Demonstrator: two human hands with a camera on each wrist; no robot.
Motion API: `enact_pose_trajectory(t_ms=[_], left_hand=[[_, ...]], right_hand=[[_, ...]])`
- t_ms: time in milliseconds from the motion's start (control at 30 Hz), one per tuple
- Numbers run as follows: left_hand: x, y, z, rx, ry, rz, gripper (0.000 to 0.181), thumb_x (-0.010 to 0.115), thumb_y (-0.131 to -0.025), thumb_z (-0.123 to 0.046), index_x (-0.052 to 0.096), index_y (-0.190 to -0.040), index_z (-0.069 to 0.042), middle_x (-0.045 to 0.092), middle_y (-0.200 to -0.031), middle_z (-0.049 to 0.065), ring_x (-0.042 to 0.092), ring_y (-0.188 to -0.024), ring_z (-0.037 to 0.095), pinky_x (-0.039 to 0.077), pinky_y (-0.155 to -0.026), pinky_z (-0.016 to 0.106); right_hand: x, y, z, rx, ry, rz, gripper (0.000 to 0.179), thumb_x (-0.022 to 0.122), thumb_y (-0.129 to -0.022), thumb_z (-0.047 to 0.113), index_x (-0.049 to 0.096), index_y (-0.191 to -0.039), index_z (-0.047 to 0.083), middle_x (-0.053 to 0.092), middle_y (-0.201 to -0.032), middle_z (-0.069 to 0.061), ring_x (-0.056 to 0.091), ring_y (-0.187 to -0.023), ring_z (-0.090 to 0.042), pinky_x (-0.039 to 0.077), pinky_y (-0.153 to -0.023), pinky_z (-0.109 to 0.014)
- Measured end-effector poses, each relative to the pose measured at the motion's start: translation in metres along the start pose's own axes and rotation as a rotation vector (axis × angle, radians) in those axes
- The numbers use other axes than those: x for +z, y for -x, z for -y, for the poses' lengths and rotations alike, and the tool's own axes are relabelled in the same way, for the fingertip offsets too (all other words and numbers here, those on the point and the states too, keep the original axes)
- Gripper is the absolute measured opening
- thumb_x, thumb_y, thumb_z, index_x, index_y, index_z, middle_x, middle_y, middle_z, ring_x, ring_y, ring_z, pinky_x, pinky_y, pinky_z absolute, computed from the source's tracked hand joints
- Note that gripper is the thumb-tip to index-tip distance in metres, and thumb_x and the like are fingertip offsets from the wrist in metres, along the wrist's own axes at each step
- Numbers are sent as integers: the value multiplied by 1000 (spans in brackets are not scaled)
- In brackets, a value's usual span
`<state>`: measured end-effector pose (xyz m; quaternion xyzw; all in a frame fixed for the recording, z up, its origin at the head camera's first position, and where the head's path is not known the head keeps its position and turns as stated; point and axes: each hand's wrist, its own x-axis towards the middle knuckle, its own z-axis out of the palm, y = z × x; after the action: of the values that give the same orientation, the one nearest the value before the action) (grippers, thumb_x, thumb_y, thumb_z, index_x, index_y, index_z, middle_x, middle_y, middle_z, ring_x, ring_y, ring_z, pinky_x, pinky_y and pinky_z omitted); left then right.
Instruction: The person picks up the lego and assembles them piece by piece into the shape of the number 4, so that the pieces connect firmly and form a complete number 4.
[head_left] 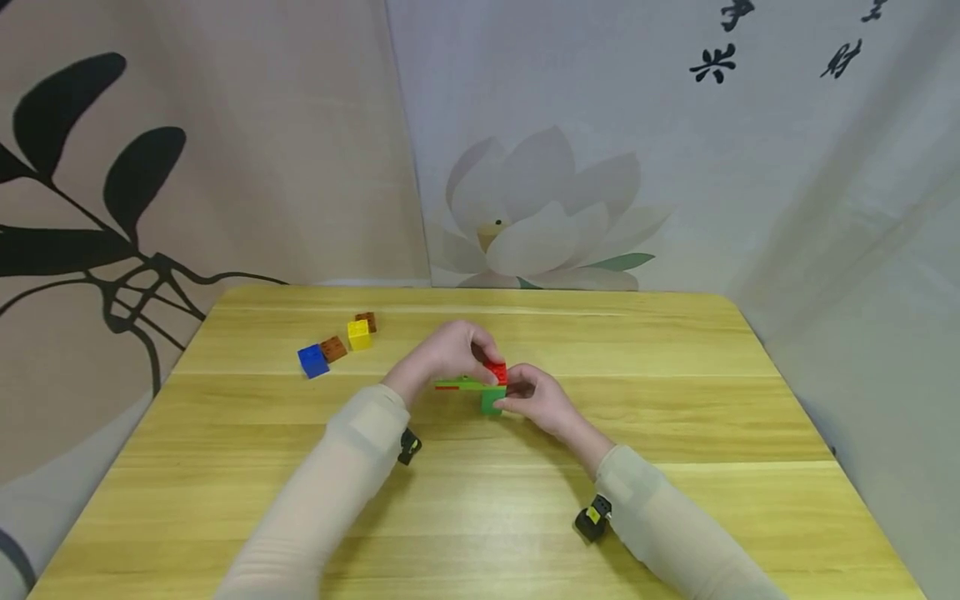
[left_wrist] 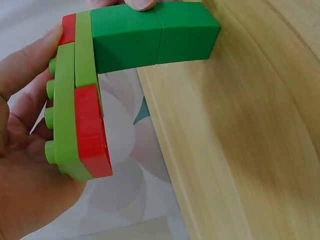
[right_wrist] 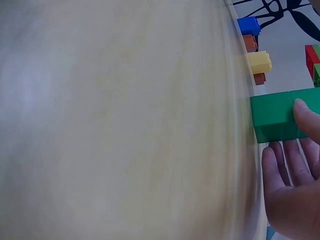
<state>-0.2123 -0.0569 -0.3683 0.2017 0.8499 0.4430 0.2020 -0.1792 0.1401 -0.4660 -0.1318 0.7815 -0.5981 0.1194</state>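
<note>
And here's the brick build (head_left: 472, 385), out toward the far edge of the table (head_left: 675, 358), between the left and right edges, its lime arm (left_wrist: 65, 110) reaching toward the left edge. It looks light, stiff hard plastic, smooth-sided but studded for grip; the joints, I'd judge, are the weak spot, and that overhang could tip it. Best hold: low on the green column (left_wrist: 125, 40), with a second grip directly above it. And that's how the hands stand! The left hand (head_left: 453, 350) pinches the upper red brick (head_left: 501, 374) over the column, palm along the studs; the right hand (head_left: 546, 404) holds the column, thumb flat across the seam of its two bricks, other fingers round behind. The lower red piece (left_wrist: 94, 137) sits under the arm's free end, clear of the right fingers. Whether the column's foot actually touches the table, I can't quite tell from here. Over by the far left corner, well apart from the fingers: a blue brick (head_left: 312, 361), a yellow brick (head_left: 359, 335) and two brown bricks (head_left: 333, 348).
</note>
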Motion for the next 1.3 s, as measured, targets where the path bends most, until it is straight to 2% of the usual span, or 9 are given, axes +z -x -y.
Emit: enact_pose_trajectory(t_ms=[200, 433, 667, 900, 1167, 1300], left_hand=[[-1, -2, 2, 2, 3, 2, 20, 84, -75, 3, 78, -91, -6, 71, -86, 1, 65, -80, 17, 55, -74, 28], [-4, 2, -1, 9, -28, 6, 18, 84, -76, -1, 78, -91, -9, 71, -87, -1, 65, -83, 17, 54, -77, 29], [-4, 2, 3, 73, -58, 7, 19, 83, -78, -3, 78, -95, -9, 72, -90, -2, 65, -87, 16, 54, -82, 29], [-5, 4, 6, 120, -69, 9, 20, 81, -81, -5, 77, -101, -7, 71, -94, -1, 64, -87, 16, 54, -82, 30], [-15, 14, 18, 160, 15, -65, 31, 77, -87, -9, 70, -117, -4, 70, -100, 8, 65, -93, 20, 55, -85, 33], [-21, 22, 26, 167, 34, -104, 32, 75, -89, -11, 69, -119, -5, 70, -102, 6, 65, -94, 21, 54, -85, 35]], right_hand=[[0, 1, 2, -7, 8, -1, 33, 78, -85, 5, 63, -114, -3, 66, -111, -11, 63, -102, -28, 52, -91, -38], [0, 0, 5, -3, 10, 5, 34, 77, -86, 6, 62, -115, -3, 65, -113, -13, 62, -106, -35, 51, -92, -38], [0, -1, 4, -5, 11, 1, 34, 77, -86, 5, 62, -115, -4, 65, -114, -17, 61, -106, -37, 51, -93, -39], [0, 1, 5, 22, 22, 1, 33, 77, -86, 5, 63, -114, -1, 66, -113, -14, 62, -104, -30, 51, -92, -38], [0, 1, 4, 22, 22, -11, 32, 78, -85, 5, 63, -114, -1, 67, -111, -12, 62, -103, -28, 51, -92, -40], [1, 1, 4, 31, 20, -19, 33, 78, -84, 4, 64, -113, 0, 68, -110, -10, 63, -101, -27, 51, -91, -39]])
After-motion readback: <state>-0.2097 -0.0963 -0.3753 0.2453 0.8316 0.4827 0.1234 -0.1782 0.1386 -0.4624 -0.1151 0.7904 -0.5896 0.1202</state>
